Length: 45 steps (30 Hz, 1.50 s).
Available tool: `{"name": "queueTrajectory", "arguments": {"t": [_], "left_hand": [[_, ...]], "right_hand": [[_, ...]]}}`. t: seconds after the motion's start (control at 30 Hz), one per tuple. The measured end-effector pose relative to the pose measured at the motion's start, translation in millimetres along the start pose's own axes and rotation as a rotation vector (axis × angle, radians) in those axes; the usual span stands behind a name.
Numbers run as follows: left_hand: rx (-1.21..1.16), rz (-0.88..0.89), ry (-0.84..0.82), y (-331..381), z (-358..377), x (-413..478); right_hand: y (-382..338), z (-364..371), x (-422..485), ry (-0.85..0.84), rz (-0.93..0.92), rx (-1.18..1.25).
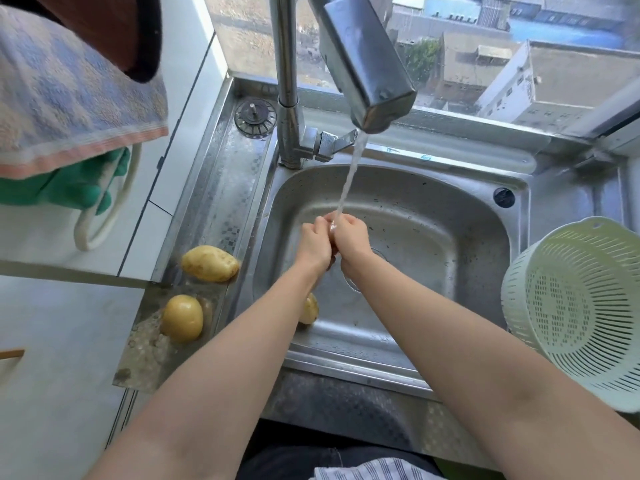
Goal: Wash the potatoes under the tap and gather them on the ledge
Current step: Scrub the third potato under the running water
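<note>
Sink (433, 209) under a window (485, 46) over rooftops, tap (363, 64) running. Left hand (313, 244) and right hand (351, 239) together in the stream, fingers curled; anything held, hidden. Far potato (210, 264) and near potato (182, 318) on the wet left ledge (221, 188) — third potato (309, 309) in the basin.

We could not see what the left hand (313, 242) and right hand (351, 237) enclosed. The left forearm (242, 344) hid most of one yellow-skinned potato (310, 309); the frame edge cut off the pale green plastic colander (571, 306).
</note>
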<state>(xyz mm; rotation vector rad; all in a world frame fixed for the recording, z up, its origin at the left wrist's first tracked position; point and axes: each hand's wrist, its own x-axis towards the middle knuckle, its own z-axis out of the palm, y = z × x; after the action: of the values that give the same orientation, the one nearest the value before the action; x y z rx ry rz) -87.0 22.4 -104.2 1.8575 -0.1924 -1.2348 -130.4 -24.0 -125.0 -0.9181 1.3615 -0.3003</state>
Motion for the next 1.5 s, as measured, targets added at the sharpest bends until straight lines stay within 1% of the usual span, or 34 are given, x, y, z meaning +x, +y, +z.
{"name": "queueTrajectory", "arguments": {"t": [0.03, 0.13, 0.2, 0.27, 0.37, 0.4, 0.5, 0.57, 0.67, 0.73, 0.87, 0.9, 1.0, 1.03, 1.07, 1.13, 1.17, 1.2, 1.23, 1.27, 1.3, 1.33, 1.4, 1.43, 1.47, 1.5], "left_hand": [[0.018, 0.003, 0.007, 0, 1, 0], [0.042, -0.002, 0.081, -3, -4, 7], [0.068, 0.038, 0.113, -8, -10, 10], [0.066, 0.082, 0.111, -13, -12, 8], [0.027, 0.098, 0.050, -13, -8, 0], [0.010, 0.094, 0.041, -13, -7, 0], [-0.120, 0.013, 0.041, -10, -8, -4], [-0.149, -0.022, 0.025, -8, -10, -2], [-0.135, -0.018, 0.038, -7, -12, -1], [-0.105, 0.006, 0.066, -5, -11, -2], [-0.047, 0.076, 0.114, -10, -2, -4], [-0.032, 0.074, 0.108, -11, 0, -6], [-0.069, 0.063, 0.086, -13, 3, -10], [-0.108, 0.051, 0.105, -11, 2, -10], [-0.148, 0.015, 0.145, -10, 0, -7], [-0.213, -0.054, 0.203, -8, -4, 0], [-0.213, -0.060, 0.202, -9, -5, 4], [-0.196, -0.054, 0.187, -10, -4, 5], [-0.191, -0.041, 0.170, -11, -1, 4], [-0.210, -0.037, 0.155, -12, 2, 3], [-0.244, -0.046, 0.151, -11, 5, 1], [-0.290, -0.066, 0.161, -11, 5, 1], [-0.344, -0.106, 0.172, -13, 2, 6], [-0.343, -0.109, 0.160, -13, 1, 8], [-0.329, -0.099, 0.143, -13, 1, 7], [-0.314, -0.083, 0.129, -13, 3, 4]], "right_hand": [[-1, 0, -1, 0.008, 0.009, 0.046], [4, 1, -12, -0.111, -0.099, 0.058], [8, 1, -16, -0.152, -0.115, 0.091], [6, 3, -15, -0.106, -0.088, 0.160], [-1, 6, -9, 0.066, -0.003, 0.293], [-2, 6, -7, 0.084, 0.014, 0.328], [-2, 5, -12, -0.008, -0.031, 0.296], [-3, 2, -16, -0.073, -0.049, 0.369], [-6, -8, -21, -0.146, -0.014, 0.560], [-3, -15, -22, -0.166, 0.000, 0.538], [7, -10, -30, -0.225, -0.060, 0.245], [6, -7, -29, -0.196, -0.068, 0.214], [-1, -2, -25, -0.059, 0.019, 0.217], [-2, -2, -26, -0.065, 0.027, 0.230], [-1, -2, -28, -0.108, 0.004, 0.249], [1, -4, -37, -0.245, -0.071, 0.258], [1, -6, -38, -0.281, -0.102, 0.252], [0, -8, -35, -0.265, -0.116, 0.248], [-2, -9, -31, -0.211, -0.116, 0.243], [-5, -10, -27, -0.147, -0.104, 0.233], [-8, -10, -26, -0.123, -0.089, 0.230], [-7, -11, -23, -0.148, -0.099, 0.229], [-2, -15, -25, -0.282, -0.158, 0.177], [1, -17, -28, -0.319, -0.186, 0.147], [2, -17, -27, -0.298, -0.198, 0.130], [1, -17, -24, -0.225, -0.193, 0.139]]}}
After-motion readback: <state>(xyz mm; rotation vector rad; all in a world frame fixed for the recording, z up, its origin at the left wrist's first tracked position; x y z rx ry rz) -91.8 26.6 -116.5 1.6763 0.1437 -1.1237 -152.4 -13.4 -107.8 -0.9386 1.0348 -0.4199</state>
